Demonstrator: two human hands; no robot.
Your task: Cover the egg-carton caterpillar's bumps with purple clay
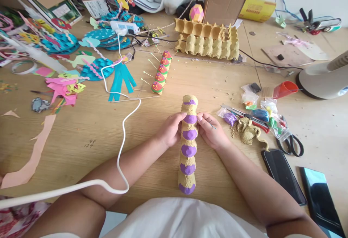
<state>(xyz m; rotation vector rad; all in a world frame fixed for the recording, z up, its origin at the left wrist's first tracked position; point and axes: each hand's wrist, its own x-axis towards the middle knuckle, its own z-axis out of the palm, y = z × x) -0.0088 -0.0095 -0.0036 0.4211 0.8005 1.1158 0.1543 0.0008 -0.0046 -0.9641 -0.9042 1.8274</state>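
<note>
A strip of egg carton (188,142) stretches away from me over the wooden table, with purple clay (188,151) pressed in patches on its several bumps. My left hand (172,129) is closed on its left side near the far end, the thumb by the second purple patch. Opposite, my right hand (212,131) pinches the right edge at that same bump. A thin blue stick-like piece (213,126) shows at the right fingers; how it is held is unclear. Farther off stands a finished-looking carton strip (161,72) with red and green clay, faces and thin sticks.
Right: clay packets (260,115), a cutter (252,118), torn carton scraps (248,131), scissors (290,145) and two phones (284,174). A white cable (123,129) crosses on the left, near paper scraps (63,87). Egg cartons (209,46) lie at the back.
</note>
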